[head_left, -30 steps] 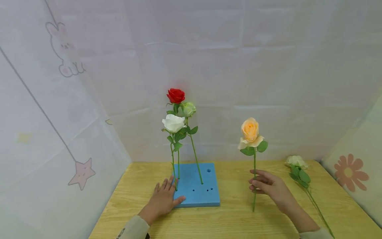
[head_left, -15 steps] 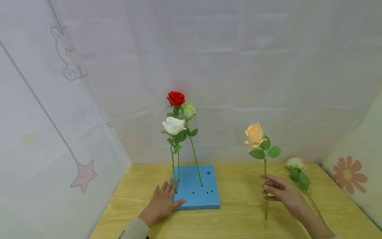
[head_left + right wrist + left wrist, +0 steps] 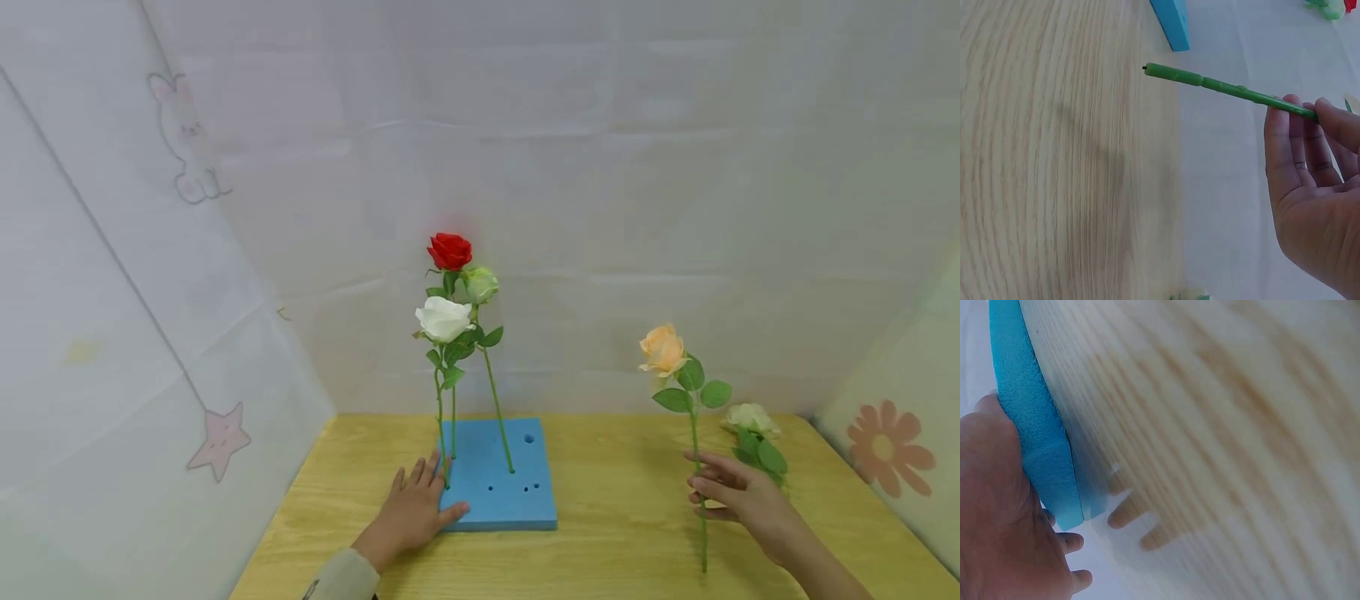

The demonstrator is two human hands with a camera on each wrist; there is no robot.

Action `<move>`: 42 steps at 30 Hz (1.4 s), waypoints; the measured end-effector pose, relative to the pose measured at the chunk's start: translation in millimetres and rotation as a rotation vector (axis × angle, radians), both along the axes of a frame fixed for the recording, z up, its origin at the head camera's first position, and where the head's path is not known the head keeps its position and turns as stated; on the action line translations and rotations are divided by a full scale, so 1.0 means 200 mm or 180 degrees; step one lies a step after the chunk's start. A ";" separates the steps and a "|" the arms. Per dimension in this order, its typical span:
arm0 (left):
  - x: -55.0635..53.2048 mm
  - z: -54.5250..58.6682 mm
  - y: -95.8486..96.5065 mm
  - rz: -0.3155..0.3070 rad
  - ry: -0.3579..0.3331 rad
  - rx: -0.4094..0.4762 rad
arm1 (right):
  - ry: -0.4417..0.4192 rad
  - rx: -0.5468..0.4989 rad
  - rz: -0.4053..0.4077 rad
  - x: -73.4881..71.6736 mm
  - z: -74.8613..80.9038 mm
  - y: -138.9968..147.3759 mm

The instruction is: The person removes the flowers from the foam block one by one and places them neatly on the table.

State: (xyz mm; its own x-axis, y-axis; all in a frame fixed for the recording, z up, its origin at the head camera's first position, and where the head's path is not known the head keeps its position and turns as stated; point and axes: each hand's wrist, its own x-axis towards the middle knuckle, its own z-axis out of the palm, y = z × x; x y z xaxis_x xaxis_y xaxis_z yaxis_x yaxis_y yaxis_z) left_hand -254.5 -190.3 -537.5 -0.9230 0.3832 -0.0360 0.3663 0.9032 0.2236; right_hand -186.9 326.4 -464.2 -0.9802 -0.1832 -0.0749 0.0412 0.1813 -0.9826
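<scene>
My right hand pinches the green stem of a peach rose between thumb and fingers; the bloom tilts left and the stem's lower end hangs free. In the right wrist view the bare stem end points away from the hand above the table. My left hand rests with spread fingers on the left edge of a blue foam block. Standing in holes of that block are a red rose, a white rose and a pale green rose. Several holes show in the block's top.
Behind my right hand a cream-white rose lies on the wooden table, its stem mostly hidden by the hand and forearm. A pale printed cloth hangs behind the table and along both sides.
My right hand has moved right and a little nearer with the peach rose, which now leans left. The left hand stays on the block; the view has shifted slightly.
</scene>
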 end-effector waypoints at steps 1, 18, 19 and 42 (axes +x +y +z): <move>0.00 0.00 0.01 -0.0007 -0.0004 -0.0006 | -0.0044 0.0013 -0.0013 0.00 0.00 0.01; 0.01 0.06 0.02 -0.0027 -0.0008 0.0010 | -0.0205 0.0212 0.0034 0.00 -0.04 0.19; 0.01 0.05 0.02 -0.0024 -0.0005 -0.0012 | -0.0216 0.0198 0.0033 0.00 -0.04 0.20; 0.00 0.00 0.01 0.0031 -0.0016 -0.0047 | -0.0596 -0.0102 0.0530 -0.03 -0.14 0.45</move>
